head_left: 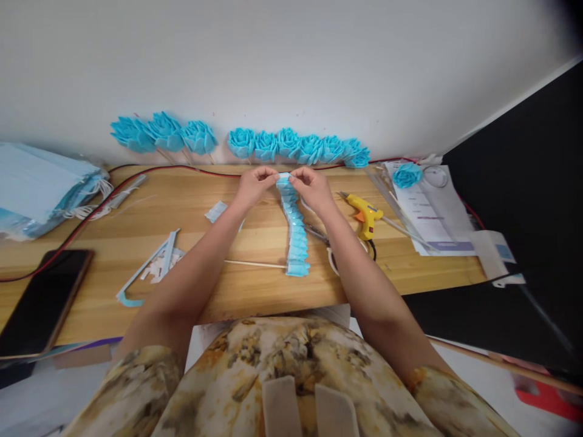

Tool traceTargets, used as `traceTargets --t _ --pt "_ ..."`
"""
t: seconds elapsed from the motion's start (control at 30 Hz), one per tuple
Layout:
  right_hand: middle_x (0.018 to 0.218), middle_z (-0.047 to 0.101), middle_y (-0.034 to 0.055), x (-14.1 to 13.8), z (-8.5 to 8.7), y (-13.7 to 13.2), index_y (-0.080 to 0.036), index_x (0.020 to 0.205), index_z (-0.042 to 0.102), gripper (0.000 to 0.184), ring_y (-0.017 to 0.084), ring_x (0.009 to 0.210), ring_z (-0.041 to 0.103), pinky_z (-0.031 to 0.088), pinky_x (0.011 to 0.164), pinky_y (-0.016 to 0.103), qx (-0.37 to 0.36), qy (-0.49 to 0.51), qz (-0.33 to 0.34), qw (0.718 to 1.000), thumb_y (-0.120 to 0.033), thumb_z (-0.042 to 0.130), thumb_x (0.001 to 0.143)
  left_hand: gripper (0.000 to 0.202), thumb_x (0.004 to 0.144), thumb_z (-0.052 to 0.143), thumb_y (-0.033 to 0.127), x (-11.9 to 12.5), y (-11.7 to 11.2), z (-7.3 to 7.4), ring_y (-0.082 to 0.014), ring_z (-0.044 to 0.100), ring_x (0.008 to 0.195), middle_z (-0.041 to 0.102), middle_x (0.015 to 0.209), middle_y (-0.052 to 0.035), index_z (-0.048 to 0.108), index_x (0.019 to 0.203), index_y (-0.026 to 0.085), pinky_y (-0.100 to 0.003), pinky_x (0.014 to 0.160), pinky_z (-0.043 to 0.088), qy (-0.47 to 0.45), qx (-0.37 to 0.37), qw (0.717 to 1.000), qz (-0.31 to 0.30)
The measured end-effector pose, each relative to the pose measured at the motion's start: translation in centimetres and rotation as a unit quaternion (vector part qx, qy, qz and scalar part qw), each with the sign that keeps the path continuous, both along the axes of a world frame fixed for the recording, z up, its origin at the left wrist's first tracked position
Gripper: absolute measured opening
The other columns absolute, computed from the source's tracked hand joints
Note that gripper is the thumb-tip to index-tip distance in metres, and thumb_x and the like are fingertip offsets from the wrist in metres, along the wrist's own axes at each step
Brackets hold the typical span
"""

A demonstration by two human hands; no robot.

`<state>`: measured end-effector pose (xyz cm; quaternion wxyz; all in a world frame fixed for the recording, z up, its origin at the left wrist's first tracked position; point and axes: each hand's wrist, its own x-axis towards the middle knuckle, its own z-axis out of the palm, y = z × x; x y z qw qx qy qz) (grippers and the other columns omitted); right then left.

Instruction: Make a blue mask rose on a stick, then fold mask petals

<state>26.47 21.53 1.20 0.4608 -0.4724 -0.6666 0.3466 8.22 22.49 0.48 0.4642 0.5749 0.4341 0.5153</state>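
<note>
I see both hands at the far side of the worktop [255,291]. The left hand [252,185] and right hand [314,188] each have their fingertips pinched shut on the top end of a pleated blue strip [296,233]. The strip trails toward me, and its lower end lies on the wood, touching a thin bare stick [255,263].

Along the wall sits a row of finished blue rosettes [296,147], with three more on stems [166,133] to the left. Many look complete to me, while this strip is folded but not yet rolled.

The strip looks soft, matte and accordion-creased, much like the stack of face masks [40,185] at far left. Angular offcuts [155,264] lie near the left arm. A yellow hard-plastic glue gun [367,213] rests just right of the right hand. The wood is pale, smooth and grained.
</note>
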Motion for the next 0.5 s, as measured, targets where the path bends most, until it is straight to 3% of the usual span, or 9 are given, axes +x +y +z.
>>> traceTargets --t 0.2,0.37,0.5 --pt "0.084 0.071 0.0016 0.1 -0.2 0.2 -0.019 0.082 0.065 0.017 0.018 0.081 0.064 0.051 0.078 0.032 0.0 0.004 -0.025 1.0 -0.036 0.06 0.08 0.015 0.082 0.066 0.031 -0.2 0.1 0.3 -0.0133 0.062 0.078 0.071 0.081 -0.0012 0.073 0.085 0.018 -0.025 0.079 0.048 -0.024 -0.011 1.0 -0.005" --pt "0.088 0.073 0.0034 0.2 0.0 0.0 -0.019 0.089 0.068 0.018 0.019 0.084 0.066 0.052 0.08 0.033 0.008 -0.014 -0.025 1.0 -0.033 0.06 0.082 0.008 0.074 0.072 0.023 0.0 0.2 0.1 -0.0124 0.057 0.069 0.066 0.071 0.0009 0.068 0.072 0.017 -0.025 0.071 0.044 0.003 -0.027 0.999 0.018" --pt "0.099 0.075 0.0047 -0.2 1.7 -1.3 -0.02 0.102 0.069 0.02 0.021 0.095 0.066 0.049 0.091 0.036 0.13 -0.108 -0.081 0.982 -0.026 0.058 0.087 0.01 0.075 0.07 0.025 0.1 0.0 0.1 -0.012 0.054 0.068 0.064 0.069 0.0018 0.066 0.071 0.017 -0.024 0.069 0.043 0.013 -0.011 0.999 0.032"
